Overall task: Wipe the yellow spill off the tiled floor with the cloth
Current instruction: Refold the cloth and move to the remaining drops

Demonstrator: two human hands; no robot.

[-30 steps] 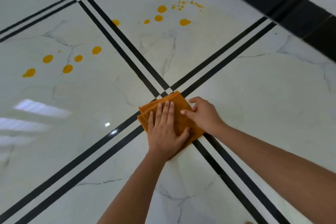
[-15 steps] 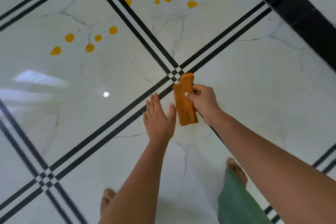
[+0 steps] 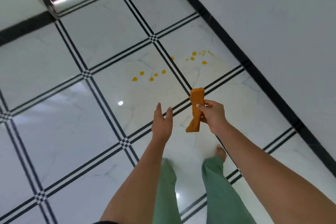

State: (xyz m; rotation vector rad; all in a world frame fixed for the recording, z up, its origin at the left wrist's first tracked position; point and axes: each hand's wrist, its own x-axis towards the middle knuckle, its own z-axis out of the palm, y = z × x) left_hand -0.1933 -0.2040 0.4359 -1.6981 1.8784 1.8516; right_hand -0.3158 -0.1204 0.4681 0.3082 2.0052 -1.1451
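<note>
The right hand is reaching forward at the end of a straight bare arm, its thumb and fingers pinching the cloth about midway along its length. The cloth is hanging in the air above the floor, folded into a long narrow strip of soft orange fabric, its upper end sticking up past the thumb and its lower end drooping below the palm. The left hand is stretching out beside it, just apart from the cloth, with fingers spread and holding nothing, palm turning toward the cloth.

The spill is lying on the floor well beyond the hands, as small round yellow drops scattered over 2 neighbouring tiles, on either side of a striped joint. The tiles are looking glossy and white with faint grey veins, edged by thin black double lines. 2 legs in loose green trousers are standing below, with 1 bare foot showing
</note>
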